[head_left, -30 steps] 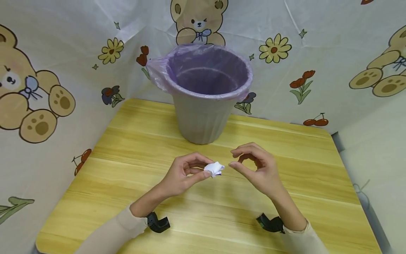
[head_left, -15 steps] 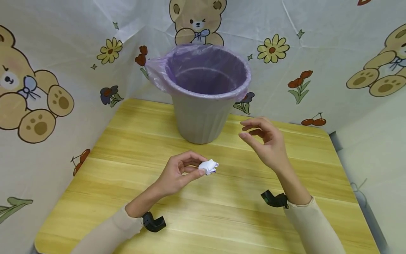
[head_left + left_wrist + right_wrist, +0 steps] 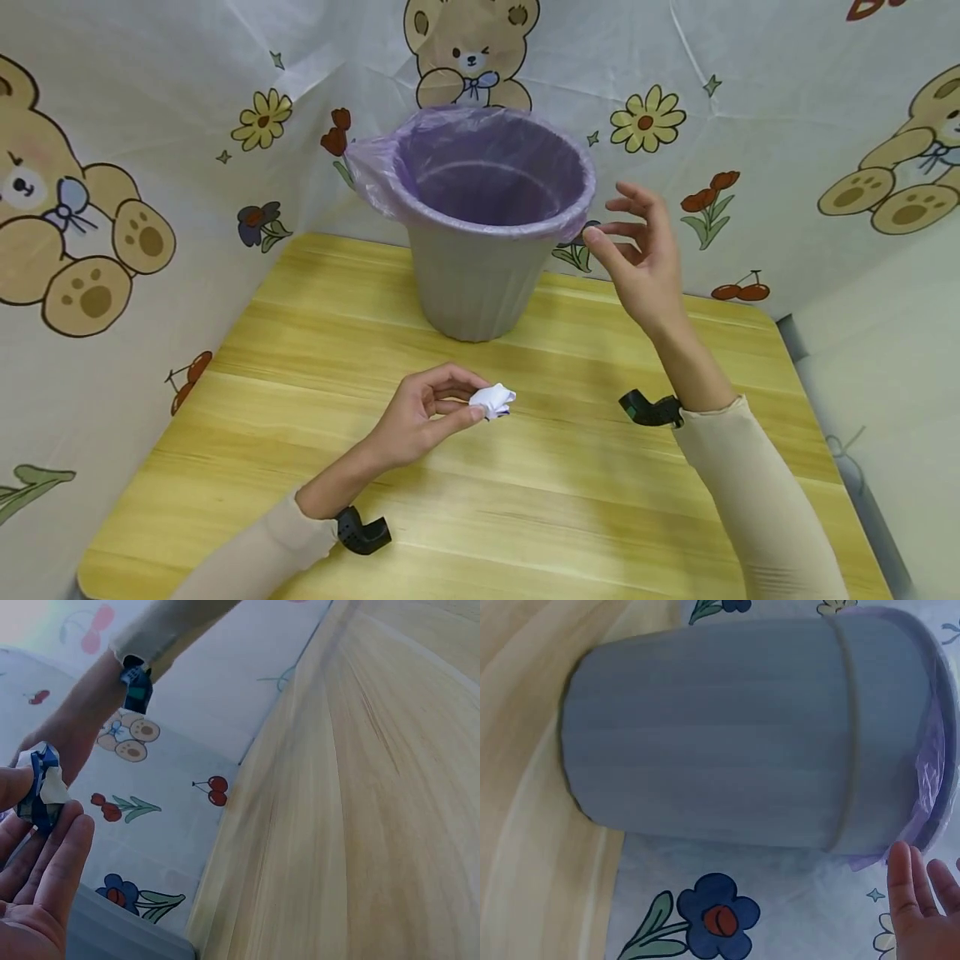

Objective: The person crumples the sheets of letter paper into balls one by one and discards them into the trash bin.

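My left hand (image 3: 423,414) pinches a small crumpled piece of paper (image 3: 492,401) between thumb and fingers, over the front half of the table. In the left wrist view this crumpled paper (image 3: 45,791) shows white and dark blue sides. A grey trash bin (image 3: 476,283) stands upright at the back, lined with a purple plastic bag (image 3: 378,171) folded over its rim. Just right of that rim, my right hand (image 3: 645,250) is raised with bent, spread fingers and holds nothing. From the right wrist, its fingers (image 3: 901,881) appear close to the bag's edge.
The yellow wood-grain table (image 3: 315,350) carries the bin near its back edge. Behind and beside it hangs a white cloth (image 3: 300,33) printed with bears and flowers. Black wrist cameras sit on both forearms.
My right hand has moved away from the crumpled paper, up and back to the right side of the bin's rim. My left hand has shifted slightly left, still pinching the paper.
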Action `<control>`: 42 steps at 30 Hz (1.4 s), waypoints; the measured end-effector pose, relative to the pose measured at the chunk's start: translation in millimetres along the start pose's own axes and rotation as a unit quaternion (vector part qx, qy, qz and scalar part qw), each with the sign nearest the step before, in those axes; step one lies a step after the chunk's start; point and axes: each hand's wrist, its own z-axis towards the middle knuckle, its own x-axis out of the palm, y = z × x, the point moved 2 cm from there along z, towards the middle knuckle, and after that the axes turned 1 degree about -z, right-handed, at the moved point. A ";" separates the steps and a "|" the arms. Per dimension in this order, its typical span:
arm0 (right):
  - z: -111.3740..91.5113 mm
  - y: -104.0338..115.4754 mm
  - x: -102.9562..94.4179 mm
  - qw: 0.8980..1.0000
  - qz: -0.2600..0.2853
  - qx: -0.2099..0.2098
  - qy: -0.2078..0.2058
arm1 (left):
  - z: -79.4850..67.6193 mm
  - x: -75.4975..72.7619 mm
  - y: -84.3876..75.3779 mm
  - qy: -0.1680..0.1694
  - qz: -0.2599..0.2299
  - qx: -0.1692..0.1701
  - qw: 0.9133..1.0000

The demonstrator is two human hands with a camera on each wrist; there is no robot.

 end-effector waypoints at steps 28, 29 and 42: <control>40.0 -7.5 18.4 0.994 0.023 0.072 0.083 | -14.3 -1.4 0.3 0.000 0.012 -0.025 1.000; 39.9 -7.4 18.9 0.994 0.030 0.073 0.082 | -14.2 -1.7 -0.2 -0.001 0.012 -0.024 1.000; 38.2 -9.9 22.4 0.992 0.081 0.065 0.069 | -2.2 -6.9 -20.5 -0.017 0.037 0.001 0.999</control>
